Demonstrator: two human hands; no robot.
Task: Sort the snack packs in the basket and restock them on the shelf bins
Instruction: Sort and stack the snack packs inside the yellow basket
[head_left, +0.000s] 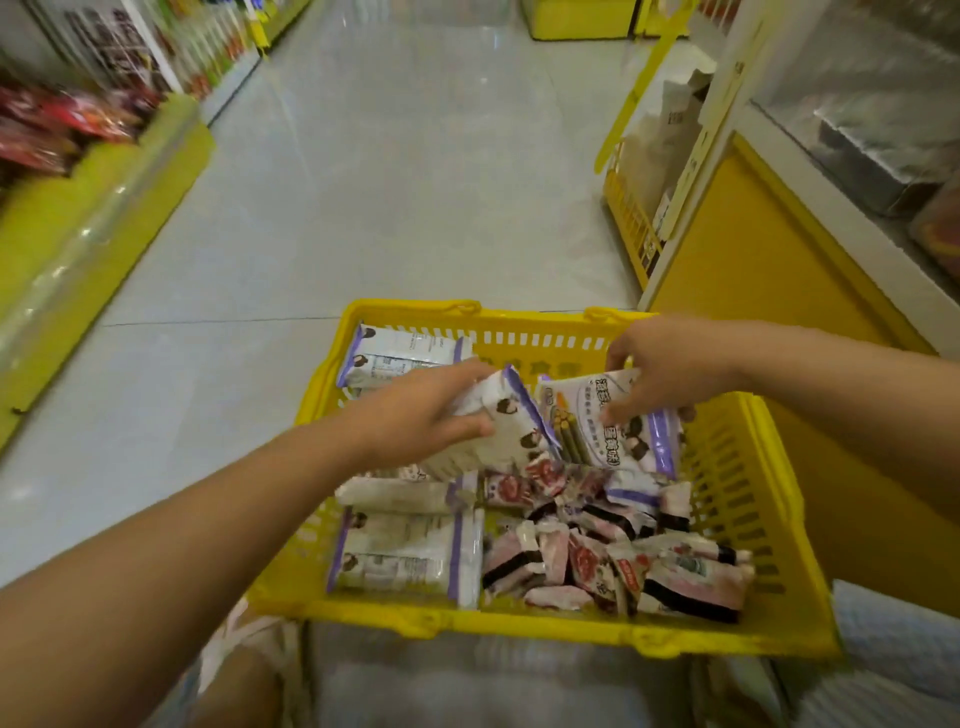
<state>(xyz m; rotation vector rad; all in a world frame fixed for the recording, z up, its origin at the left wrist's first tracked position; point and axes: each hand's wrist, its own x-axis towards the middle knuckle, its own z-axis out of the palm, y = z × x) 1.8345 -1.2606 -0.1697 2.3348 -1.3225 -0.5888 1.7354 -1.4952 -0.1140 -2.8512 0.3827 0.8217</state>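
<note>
Step in hand: sorting, not restocking yet; your yellow basket (467, 631) sits low centre of frame with everything inside it; your left hand (431, 410) is curled round 1 white-and-purple pack (514, 426), lifted and tilted at basket centre; your right hand (665, 374) pinches a second white-and-purple pack (582, 431) at the upper right of the basket, face up; hands apart, each clamped on its own pack, the 2 packs just beside each other, can't tell if edges touch; more large packs (410, 556) lie flat along the basket's left side, lower left and upper left; small pink-and-red packs (613, 551) are heaped loose in the lower right; so the large ones look about grouped on the left and the small ones on the right, and I'd judge sorting well along; the yellow shelf (78, 218) at left of frame is blurred, stock there unreadable; next move, my guess: lay both held packs onto the left stack, same way up, and don't drag small packs across; after that you need to find the matching shelf bin, not identifiable here.
</note>
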